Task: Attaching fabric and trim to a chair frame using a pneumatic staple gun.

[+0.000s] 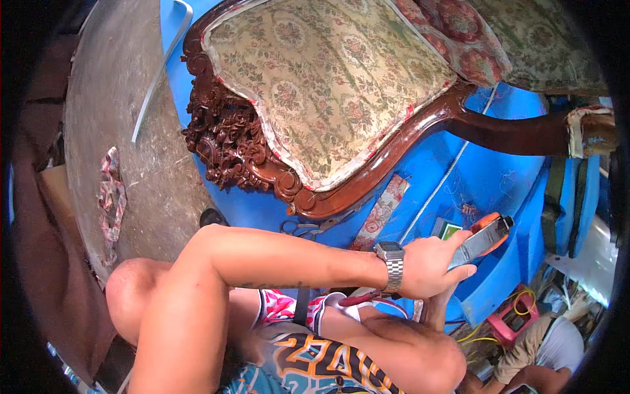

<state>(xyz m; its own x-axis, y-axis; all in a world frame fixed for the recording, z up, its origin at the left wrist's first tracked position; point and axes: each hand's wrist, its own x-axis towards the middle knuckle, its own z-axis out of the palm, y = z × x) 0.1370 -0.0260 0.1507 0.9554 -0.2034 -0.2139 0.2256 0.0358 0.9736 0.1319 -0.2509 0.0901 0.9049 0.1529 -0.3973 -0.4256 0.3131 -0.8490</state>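
Observation:
My left hand (425, 268), with a metal-banded watch (391, 259) on its wrist, is closed around a grey and orange staple gun (482, 241) at the right. The gun's nose tilts up and to the right, apart from the chair. Just below, a part of my right hand or wrist (438, 307) shows; its fingers are hidden behind the left hand. Beyond my arms lies a carved, glossy brown wooden chair (420, 134), its panel covered in floral fabric (315, 85) with a pale edge.
Blue sheeting (453, 197) lies under the chair. Scissors (305, 228), a floral fabric strip (384, 213) and a small green-and-white box (449, 230) rest near its frame. A white strip (154, 82) and a fabric scrap (111, 197) lie leftward. Another person (548, 348) is at lower right.

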